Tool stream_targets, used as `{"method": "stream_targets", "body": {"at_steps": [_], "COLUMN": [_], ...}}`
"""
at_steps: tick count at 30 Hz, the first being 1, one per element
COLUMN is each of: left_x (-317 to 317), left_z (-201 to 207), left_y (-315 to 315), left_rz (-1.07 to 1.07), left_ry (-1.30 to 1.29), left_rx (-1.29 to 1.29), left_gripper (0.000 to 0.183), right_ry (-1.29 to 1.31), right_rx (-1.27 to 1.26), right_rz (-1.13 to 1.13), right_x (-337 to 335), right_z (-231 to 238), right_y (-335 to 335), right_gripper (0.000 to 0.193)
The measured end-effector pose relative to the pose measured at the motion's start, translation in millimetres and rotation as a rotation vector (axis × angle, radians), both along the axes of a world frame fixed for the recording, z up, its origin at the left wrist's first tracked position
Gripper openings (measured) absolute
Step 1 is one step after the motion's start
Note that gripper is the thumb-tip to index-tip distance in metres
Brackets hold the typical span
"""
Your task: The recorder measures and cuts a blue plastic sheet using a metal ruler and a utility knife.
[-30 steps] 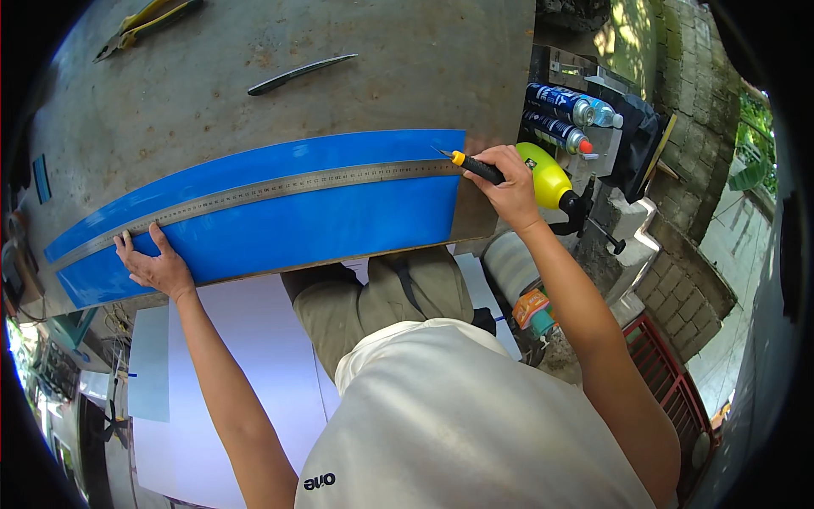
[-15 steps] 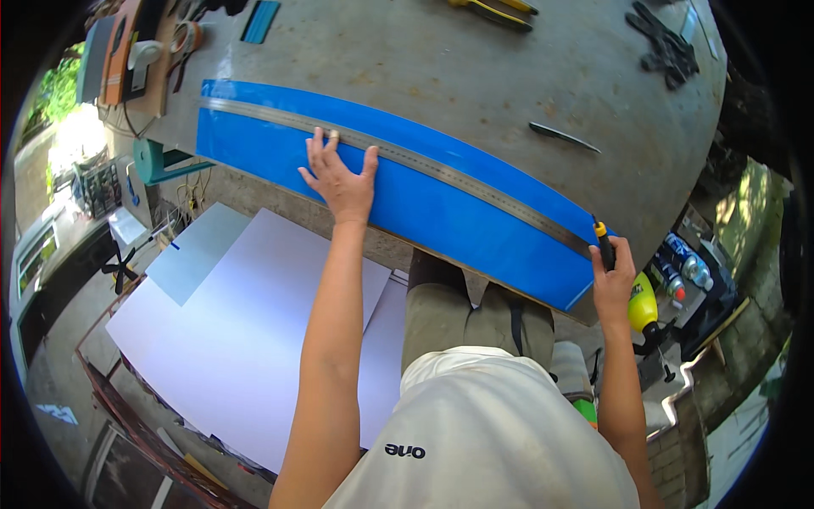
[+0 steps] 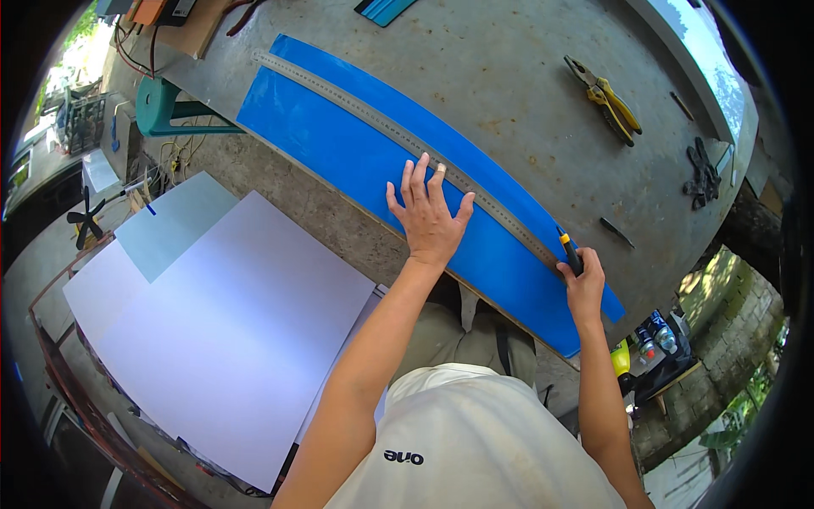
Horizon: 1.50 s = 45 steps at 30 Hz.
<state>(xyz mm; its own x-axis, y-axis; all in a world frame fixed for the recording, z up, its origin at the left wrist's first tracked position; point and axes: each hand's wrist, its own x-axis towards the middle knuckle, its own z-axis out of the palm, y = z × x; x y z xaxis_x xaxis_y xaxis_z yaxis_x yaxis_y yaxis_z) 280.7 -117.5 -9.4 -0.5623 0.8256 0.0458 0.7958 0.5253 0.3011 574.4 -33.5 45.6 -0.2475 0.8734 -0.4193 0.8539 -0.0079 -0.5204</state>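
Observation:
A long blue sheet (image 3: 339, 127) lies along the near edge of a grey table, with a steel ruler (image 3: 356, 103) running lengthwise on it. My left hand (image 3: 431, 219) rests on the sheet with fingers spread, the fingertips at the ruler about halfway along. In my right hand (image 3: 585, 287) is a cutter (image 3: 570, 248) with a black and yellow handle. Its dark tip points away from me, beside the far edge of the ruler near the right end. The hand covers part of the sheet there; whether the tip touches the sheet I cannot tell.
Pliers (image 3: 612, 106), a slim dark knife-like tool (image 3: 616, 232) and black gloves (image 3: 702, 174) lie on the table (image 3: 509, 51). A turquoise scraper (image 3: 386, 8) is at the far edge of view. White sheets (image 3: 229, 331) lie to my left; bottles (image 3: 661, 331) stand right.
The view has turned and shifted. Along the ruler, my left hand has moved right, and the right hand with the cutter has come slightly left from the sheet's right end.

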Motion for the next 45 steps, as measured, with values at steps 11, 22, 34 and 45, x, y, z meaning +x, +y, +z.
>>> {"method": "stream_targets", "body": {"at_steps": [11,22,34,45], "left_x": [-243.0,-265.8,-266.0,-270.4], "left_z": [12.4,28.0,35.2,18.8], "left_y": [32.5,56.2,59.2,50.7], "left_rz": [0.144,0.238,0.228,0.220], "left_ry": [-0.005,-0.176,-0.262,-0.225], "left_rx": [-0.077,-0.221,-0.291,-0.205], "left_gripper": [0.104,0.114,0.116,0.117], "right_ry": [-0.086,-0.186,0.290,-0.134], "right_rx": [0.007,-0.023,-0.023,-0.091], "right_rz": [0.047,0.093,0.411,0.114], "right_x": [-6.5,-31.8,-389.4,-223.5], "right_z": [2.9,13.0,33.0,13.5], "right_y": [0.5,12.3,93.5,51.1], "right_gripper": [0.034,0.030,0.032,0.028]}}
